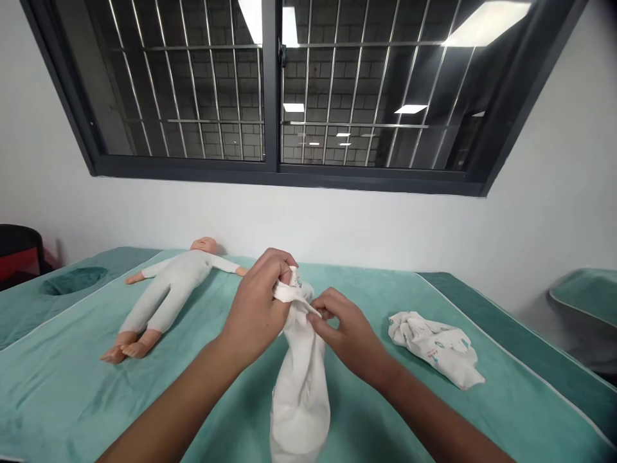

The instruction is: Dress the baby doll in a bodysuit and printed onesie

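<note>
A white baby garment [299,379] hangs between my two hands above a teal-covered bed [72,399]. My left hand [258,302] is closed around the bunched top of the garment. At the same top edge, my right hand [344,325] pinches the cloth with thumb and fingers. A baby doll [166,292] in a pale bodysuit lies on its back to the left, head toward the wall, apart from both hands.
A second crumpled white garment [436,347] with small prints lies on the bed to the right. A dark window with bars [289,90] fills the wall ahead. Another teal bed [583,292] shows at the far right, and a red and black object [17,254] at the far left.
</note>
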Tool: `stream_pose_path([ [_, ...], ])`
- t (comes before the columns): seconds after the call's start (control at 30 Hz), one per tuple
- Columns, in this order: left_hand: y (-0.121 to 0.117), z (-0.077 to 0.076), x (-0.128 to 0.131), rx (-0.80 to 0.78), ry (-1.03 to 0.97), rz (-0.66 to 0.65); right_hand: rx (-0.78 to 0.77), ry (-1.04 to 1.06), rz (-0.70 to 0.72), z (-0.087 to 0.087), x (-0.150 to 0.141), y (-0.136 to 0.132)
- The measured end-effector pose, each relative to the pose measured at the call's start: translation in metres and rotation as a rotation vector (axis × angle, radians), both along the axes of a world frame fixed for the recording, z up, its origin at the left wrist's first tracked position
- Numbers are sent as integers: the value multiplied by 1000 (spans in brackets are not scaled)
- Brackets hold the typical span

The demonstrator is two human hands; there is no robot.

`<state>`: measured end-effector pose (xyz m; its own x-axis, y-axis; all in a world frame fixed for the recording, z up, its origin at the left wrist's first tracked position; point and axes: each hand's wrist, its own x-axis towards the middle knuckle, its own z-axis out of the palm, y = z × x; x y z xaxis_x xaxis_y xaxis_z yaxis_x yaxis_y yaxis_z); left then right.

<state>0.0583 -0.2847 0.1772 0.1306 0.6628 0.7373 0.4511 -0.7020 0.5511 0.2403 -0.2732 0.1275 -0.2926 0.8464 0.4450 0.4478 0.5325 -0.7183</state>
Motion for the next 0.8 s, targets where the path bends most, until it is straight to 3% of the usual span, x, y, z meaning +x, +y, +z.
stream_pose_path([
  [0.17,-6,24,-3,-161,-161,56,-101,174,121,16,-32,28],
  [0.3,0,35,-32,-193,-218,137,198,-125,-57,30,-38,58],
  [0.4,7,31,-67,-151,-118,391,311,-238,-187,33,-25,75],
  [0.47,10,23,-84,-167,45,606,269,-186,-193,32,-17,78],
  [0.53,14,10,-87,-210,260,731,224,-101,-155,30,-16,74],
  [0.6,18,-11,-78,-255,463,670,184,-43,-98,28,-21,67],
  [0.7,24,-46,-57,-326,624,409,141,-75,-28,26,-26,57],
  [0.8,29,-70,-51,-367,585,417,158,-231,-80,23,-11,56],
])
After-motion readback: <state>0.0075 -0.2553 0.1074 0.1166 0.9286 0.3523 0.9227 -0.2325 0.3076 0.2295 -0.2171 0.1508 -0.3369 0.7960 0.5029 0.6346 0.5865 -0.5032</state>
